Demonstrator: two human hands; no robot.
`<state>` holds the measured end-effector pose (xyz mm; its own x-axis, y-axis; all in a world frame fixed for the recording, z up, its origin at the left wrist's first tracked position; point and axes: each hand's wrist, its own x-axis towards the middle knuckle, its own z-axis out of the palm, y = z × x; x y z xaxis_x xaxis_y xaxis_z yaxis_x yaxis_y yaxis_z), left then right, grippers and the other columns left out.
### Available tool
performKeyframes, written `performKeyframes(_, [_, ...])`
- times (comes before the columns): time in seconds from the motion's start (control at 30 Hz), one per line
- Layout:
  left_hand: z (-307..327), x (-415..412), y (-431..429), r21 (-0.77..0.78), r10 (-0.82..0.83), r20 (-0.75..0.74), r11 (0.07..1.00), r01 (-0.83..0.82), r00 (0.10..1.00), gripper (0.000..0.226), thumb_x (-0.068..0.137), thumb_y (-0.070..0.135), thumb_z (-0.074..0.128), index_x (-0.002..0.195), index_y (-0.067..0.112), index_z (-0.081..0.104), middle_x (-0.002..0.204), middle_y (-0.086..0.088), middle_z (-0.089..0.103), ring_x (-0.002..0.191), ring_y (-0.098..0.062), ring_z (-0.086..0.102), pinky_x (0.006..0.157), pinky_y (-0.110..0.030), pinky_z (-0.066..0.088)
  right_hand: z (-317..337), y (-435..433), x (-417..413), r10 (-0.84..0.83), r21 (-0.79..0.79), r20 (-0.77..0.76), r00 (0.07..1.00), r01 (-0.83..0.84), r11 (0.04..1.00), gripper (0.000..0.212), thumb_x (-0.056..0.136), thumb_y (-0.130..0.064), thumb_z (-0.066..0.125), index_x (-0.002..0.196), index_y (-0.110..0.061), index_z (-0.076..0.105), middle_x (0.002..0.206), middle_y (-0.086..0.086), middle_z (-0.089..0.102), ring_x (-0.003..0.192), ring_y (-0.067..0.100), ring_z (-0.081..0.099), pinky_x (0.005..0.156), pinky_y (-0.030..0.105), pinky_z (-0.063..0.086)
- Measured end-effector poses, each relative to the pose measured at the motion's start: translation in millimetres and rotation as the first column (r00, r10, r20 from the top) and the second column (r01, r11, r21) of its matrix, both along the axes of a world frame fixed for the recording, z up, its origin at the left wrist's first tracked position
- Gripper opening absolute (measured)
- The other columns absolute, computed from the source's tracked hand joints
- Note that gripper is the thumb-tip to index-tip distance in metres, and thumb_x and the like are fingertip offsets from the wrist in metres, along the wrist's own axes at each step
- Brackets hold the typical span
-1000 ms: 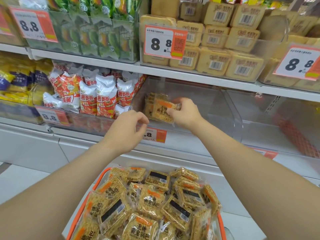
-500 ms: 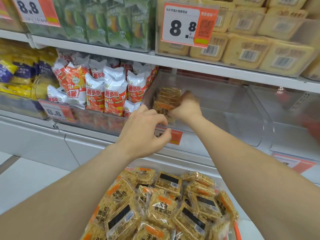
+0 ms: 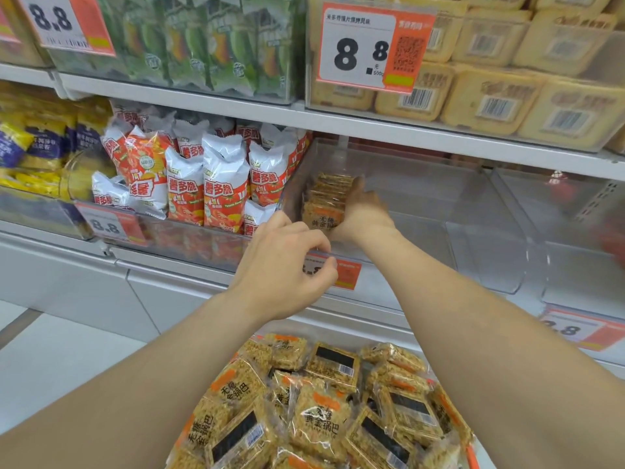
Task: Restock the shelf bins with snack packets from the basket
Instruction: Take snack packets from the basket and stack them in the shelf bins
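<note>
Reaching into the clear bin (image 3: pixel 473 211), my right hand (image 3: pixel 365 211) lies against the right side of the stacked packets (image 3: pixel 324 201), I tell my workmate.

"Gripping them or just pushing?"

"I cannot tell. The back of the hand faces me, the fingers run up along the stack toward the rear packets, and the thumb is hidden behind them."

"Where does the stack sit?"

"At the bin's left end, close by the wall next to the tomato crisp bags (image 3: pixel 220 184). The packets stand on edge, one behind another, and the front one shows its label."

"And your other hand?"

"My left hand (image 3: pixel 287 262) is outside the bin at its front lip. The fingers are curled and the thumb tip sits close under the forefinger, just over the orange price tag (image 3: pixel 348 274). Nothing shows between them, and I cannot tell whether they pinch the lip."

"The rest of the stock?"

"Heaped in the basket (image 3: pixel 470 451) below my forearms. They are loose packets (image 3: pixel 318 418) of the same golden crisps, lying every way, some label up and some barcode up. Only a bit of the basket's orange rim shows, at the lower right."
</note>
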<state>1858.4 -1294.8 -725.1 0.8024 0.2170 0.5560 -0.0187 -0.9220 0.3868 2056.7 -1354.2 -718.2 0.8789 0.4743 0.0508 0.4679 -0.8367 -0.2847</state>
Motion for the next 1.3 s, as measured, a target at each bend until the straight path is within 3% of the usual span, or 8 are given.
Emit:
performKeyframes(0.2, [-1.1,-0.8,2.1,0.013,-0.003,-0.006,1.000,0.003,1.000,0.025,0.088,0.048,0.061,0.094,0.029,0.076,0.081,0.016,0.063,0.090,-0.017,0.043,0.080,-0.034,0.040,1.8,0.3,-2.4,-0.026,-0.057,0.106,0.994,0.032,0.998,0.123,0.067,-0.055,0.090,0.156,-0.011,0.017,0.131,0.011,0.061,0.121,0.036,0.062,0.076,0.041,0.045])
performKeyframes(0.47, [7.2,-3.0,5.9,-0.056,-0.018,-0.053,0.998,0.015,0.998,0.032,0.087,0.049,0.055,0.100,0.027,0.075,0.099,0.013,0.062,0.101,-0.014,0.051,0.090,-0.036,0.047,12.3,-11.8,-16.7,-0.022,0.075,0.014,1.000,0.021,0.997,0.121,0.059,-0.074,0.083,0.147,-0.017,0.022,0.118,0.009,0.063,0.108,0.035,0.066,0.079,0.040,0.049])
performKeyframes(0.67, [12.8,-9.3,5.1,-0.120,0.000,-0.071,0.993,-0.008,0.997,0.025,0.087,0.044,0.056,0.101,0.030,0.071,0.099,0.013,0.057,0.099,-0.010,0.056,0.088,-0.036,0.051,19.5,-19.3,-22.1,0.014,0.215,0.060,0.998,-0.026,0.976,0.079,0.079,-0.025,0.082,0.134,-0.015,0.027,0.098,0.011,0.057,0.089,0.038,0.066,0.065,0.038,0.049])
performKeyframes(0.8, [14.6,-14.2,0.6,-0.127,-0.009,-0.083,0.992,-0.002,0.997,0.019,0.088,0.043,0.057,0.097,0.031,0.069,0.096,0.013,0.054,0.093,-0.008,0.054,0.082,-0.040,0.053,17.4,-23.1,-29.3,0.126,-0.087,0.313,0.941,-0.104,0.991,0.068,0.091,-0.027,0.074,0.145,-0.009,0.036,0.113,0.016,0.064,0.098,0.039,0.068,0.068,0.039,0.047])
performKeyframes(0.97, [15.2,-14.1,-0.5,-0.127,-0.006,-0.059,0.992,-0.001,0.998,0.018,0.087,0.042,0.056,0.093,0.031,0.069,0.089,0.012,0.053,0.083,-0.009,0.056,0.073,-0.044,0.054,24.4,-16.6,-33.2,0.327,-0.324,0.419,0.847,-0.197,0.925,0.016,0.093,-0.005,0.067,0.108,-0.009,0.068,0.119,0.015,0.064,0.101,0.038,0.066,0.074,0.041,0.048])
performKeyframes(1.1, [13.0,-11.8,1.5,-0.116,-0.001,-0.057,0.993,-0.005,0.998,0.013,0.087,0.041,0.057,0.089,0.032,0.067,0.084,0.012,0.054,0.078,-0.008,0.056,0.069,-0.044,0.054,17.1,-10.1,-30.8,0.492,-0.449,0.410,0.768,-0.300,0.842,0.024,0.088,-0.005,0.070,0.107,-0.018,0.076,0.146,0.016,0.041,0.135,0.049,0.037,0.110,0.062,0.038])
performKeyframes(1.2, [11.5,-9.8,3.6,-0.107,0.004,-0.054,0.994,-0.009,0.999,0.010,0.087,0.040,0.057,0.088,0.034,0.065,0.082,0.014,0.054,0.077,-0.005,0.055,0.068,-0.041,0.054,17.4,-12.9,-20.4,0.571,-0.446,0.327,0.753,-0.409,0.796,0.026,0.092,0.000,0.064,0.111,-0.014,0.076,0.140,0.013,0.046,0.127,0.044,0.050,0.095,0.052,0.050])
performKeyframes(1.3, [10.1,-8.1,5.0,-0.100,0.008,-0.049,0.995,-0.013,0.999,0.004,0.088,0.036,0.061,0.088,0.035,0.065,0.080,0.015,0.054,0.078,0.001,0.054,0.068,-0.038,0.053,18.1,-13.9,-7.3,0.569,-0.352,0.292,0.769,-0.466,0.812,0.039,0.092,-0.002,0.065,0.121,-0.027,0.074,0.138,0.008,0.053,0.123,0.038,0.056,0.091,0.041,0.046])
